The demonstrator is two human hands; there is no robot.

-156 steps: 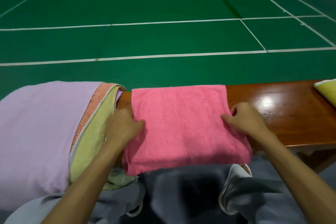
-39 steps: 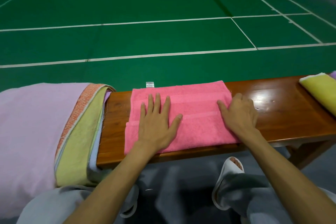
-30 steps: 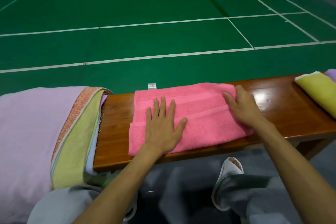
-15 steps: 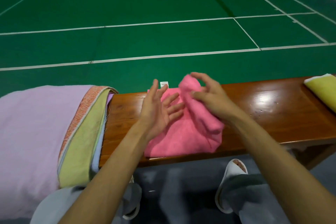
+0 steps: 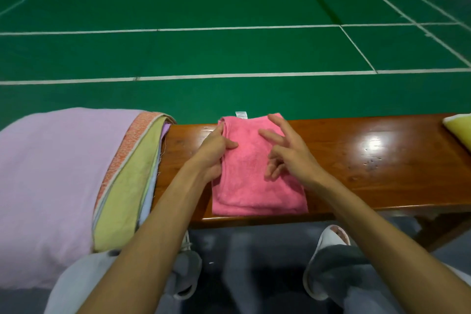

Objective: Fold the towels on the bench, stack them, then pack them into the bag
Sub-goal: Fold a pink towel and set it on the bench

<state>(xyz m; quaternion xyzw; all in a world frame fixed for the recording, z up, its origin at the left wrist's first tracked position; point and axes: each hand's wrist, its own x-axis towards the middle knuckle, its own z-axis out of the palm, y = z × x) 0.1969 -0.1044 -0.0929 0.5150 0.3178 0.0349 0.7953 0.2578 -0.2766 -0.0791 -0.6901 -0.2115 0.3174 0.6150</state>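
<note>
Green court floor [image 5: 229,53] lies beyond one wooden bench [image 5: 369,160]. On it the left hand [image 5: 215,151] pinches one folded pink towel [image 5: 252,186] by its left edge; the right hand [image 5: 290,154] is spread above it. One draped pile [image 5: 76,173] lies left, layers hard to count; one yellow towel [image 5: 458,130] is cut off right.

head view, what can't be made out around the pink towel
Yellow towel: cut off by the right edge.
Towel pile: lower layers covered by the lilac top one.
Tag on the pink towel: too small to read.
Left hand: fingertips hidden at the towel's edge.
</note>
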